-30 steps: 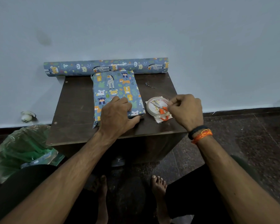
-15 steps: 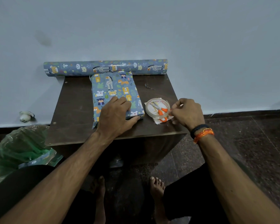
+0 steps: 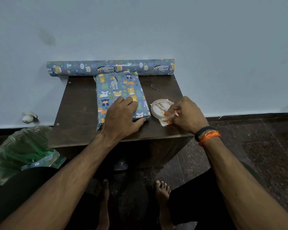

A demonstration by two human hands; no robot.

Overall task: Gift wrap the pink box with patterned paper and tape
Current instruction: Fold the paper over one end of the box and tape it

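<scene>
The box (image 3: pixel 116 90) lies on the dark wooden table (image 3: pixel 78 113), covered all over in blue animal-print paper, so no pink shows. My left hand (image 3: pixel 121 115) presses flat on the box's near end, thumb along the near edge. To the right sits a clear tape roll (image 3: pixel 158 107) on a white scrap, with small orange-handled scissors (image 3: pixel 169 122) lying through it. My right hand (image 3: pixel 188 113) has its fingers curled on the roll's near right rim. The rest of the wrapping paper roll (image 3: pixel 110 68) lies along the wall at the table's back edge.
A green plastic bag (image 3: pixel 22 151) holding paper offcuts stands on the floor at the left. A small white object (image 3: pixel 29 117) lies by the wall. A thin scrap (image 3: pixel 155 87) rests on the table behind the tape. My bare feet are under the table's front.
My right hand drew back to the roll's right side, then moved left onto its near rim and closed on it. My left hand stayed pressed on the box.
</scene>
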